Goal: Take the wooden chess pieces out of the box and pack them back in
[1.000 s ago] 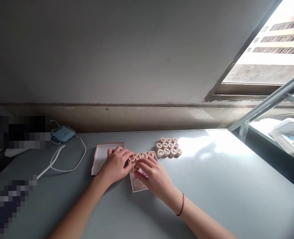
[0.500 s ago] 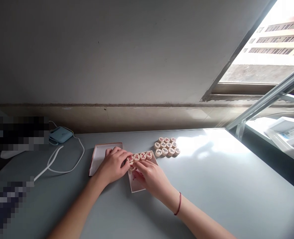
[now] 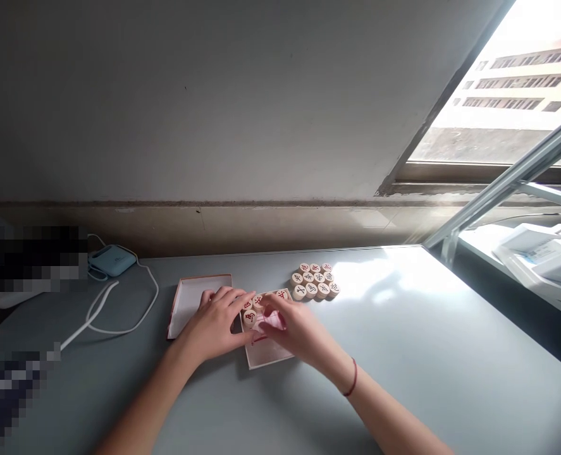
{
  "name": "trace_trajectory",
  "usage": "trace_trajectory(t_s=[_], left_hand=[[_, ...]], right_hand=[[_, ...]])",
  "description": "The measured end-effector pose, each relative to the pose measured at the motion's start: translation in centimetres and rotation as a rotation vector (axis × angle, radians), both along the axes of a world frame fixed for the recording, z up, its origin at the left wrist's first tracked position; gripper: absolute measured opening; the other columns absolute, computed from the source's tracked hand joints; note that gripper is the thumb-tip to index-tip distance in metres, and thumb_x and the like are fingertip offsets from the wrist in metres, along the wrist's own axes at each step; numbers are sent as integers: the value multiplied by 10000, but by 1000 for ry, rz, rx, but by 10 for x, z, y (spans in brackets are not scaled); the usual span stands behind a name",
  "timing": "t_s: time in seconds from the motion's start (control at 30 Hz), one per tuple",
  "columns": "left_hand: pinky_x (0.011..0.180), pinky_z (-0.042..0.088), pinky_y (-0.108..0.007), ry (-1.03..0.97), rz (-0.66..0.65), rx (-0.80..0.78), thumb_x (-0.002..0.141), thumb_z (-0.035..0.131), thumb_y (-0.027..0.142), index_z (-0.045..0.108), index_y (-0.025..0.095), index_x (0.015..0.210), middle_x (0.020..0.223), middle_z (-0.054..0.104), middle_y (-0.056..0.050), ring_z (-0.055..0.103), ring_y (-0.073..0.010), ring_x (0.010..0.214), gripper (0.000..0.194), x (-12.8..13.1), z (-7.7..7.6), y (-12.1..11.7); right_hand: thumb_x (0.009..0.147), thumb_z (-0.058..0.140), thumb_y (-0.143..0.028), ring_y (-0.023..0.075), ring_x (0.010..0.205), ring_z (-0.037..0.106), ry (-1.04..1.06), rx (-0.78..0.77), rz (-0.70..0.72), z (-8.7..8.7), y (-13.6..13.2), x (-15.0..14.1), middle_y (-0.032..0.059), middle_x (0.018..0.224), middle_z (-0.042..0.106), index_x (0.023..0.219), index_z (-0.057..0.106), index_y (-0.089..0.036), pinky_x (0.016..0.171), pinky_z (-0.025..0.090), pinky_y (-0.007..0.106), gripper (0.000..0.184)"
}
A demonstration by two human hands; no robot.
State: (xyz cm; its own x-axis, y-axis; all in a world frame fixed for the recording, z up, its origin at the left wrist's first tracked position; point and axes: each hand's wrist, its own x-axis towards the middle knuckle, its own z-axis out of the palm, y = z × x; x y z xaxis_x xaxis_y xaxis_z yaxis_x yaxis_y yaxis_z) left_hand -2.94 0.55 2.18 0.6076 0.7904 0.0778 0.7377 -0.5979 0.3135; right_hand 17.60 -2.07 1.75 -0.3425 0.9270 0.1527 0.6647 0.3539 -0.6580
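Note:
A shallow cardboard box tray (image 3: 267,357) lies on the grey table (image 3: 403,354) with several round wooden chess pieces with red characters (image 3: 250,315) in its far end. My left hand (image 3: 216,322) rests at the tray's left edge, fingers curled against the pieces. My right hand (image 3: 296,328) reaches over the tray, its fingertips pinched around the red-marked pieces near the top. A cluster of several wooden pieces with black characters (image 3: 314,281) sits on the table just right of the tray. The box lid (image 3: 188,297) lies to the left, partly under my left hand.
A light blue device (image 3: 110,260) with a white cable (image 3: 119,316) sits at the back left. The wall runs along the table's far edge. At the right, a window frame (image 3: 498,189) and white items (image 3: 536,253) lie beyond the table edge.
My right hand has shifted up and right over the row of red pieces. The row is now partly covered and a piece sits lower at the tray's left. The view moved slightly.

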Motion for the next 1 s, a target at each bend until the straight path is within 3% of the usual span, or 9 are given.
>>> trace_trajectory(t_s=[0.13, 0.2, 0.3, 0.5, 0.77, 1.0], left_hand=[[944, 344, -424, -2, 21, 0, 804, 600, 492, 436, 286, 1366, 1263, 581, -67, 481, -273, 1157, 621, 2, -3, 0], [950, 342, -421, -6, 28, 5, 804, 600, 439, 443, 289, 1360, 1255, 585, -62, 489, -268, 1149, 597, 3, -4, -1], [948, 345, -418, -7, 50, 1, 806, 569, 332, 458, 292, 1341, 1228, 598, -52, 521, -254, 1115, 548, 6, -3, -3], [940, 354, -416, -32, 72, -35, 806, 522, 252, 469, 275, 1323, 1234, 601, -54, 535, -244, 1117, 520, 8, -3, -3], [941, 363, -417, -45, 53, -30, 794, 525, 241, 477, 282, 1316, 1227, 601, -50, 524, -246, 1122, 526, 6, -5, -2], [965, 367, -436, -52, 61, -42, 786, 597, 305, 488, 281, 1313, 1239, 594, -42, 506, -259, 1146, 538, 6, -6, -1]], right_hand=[[854, 522, -299, 133, 589, 562, -9, 3, -227, 13, 25, 33, 44, 906, 688, 951, 599, -223, 572, 416, 261, 145], [845, 521, -318, 155, 667, 588, -131, -1, -381, 16, 43, 47, 58, 937, 679, 931, 620, -212, 591, 410, 260, 169], [835, 512, -314, 188, 822, 609, -326, -55, -488, 17, 68, 57, 76, 996, 666, 962, 633, -198, 640, 405, 255, 210], [790, 537, -292, 227, 794, 626, -528, -232, -501, 19, 98, 53, 104, 924, 677, 985, 646, -175, 552, 360, 262, 252], [700, 651, -218, 236, 746, 645, -576, -299, -450, 22, 114, 54, 119, 843, 687, 872, 693, -166, 552, 389, 264, 184], [673, 674, -171, 250, 779, 659, -541, -268, -441, 18, 118, 56, 133, 858, 696, 836, 702, -142, 583, 424, 271, 168]])
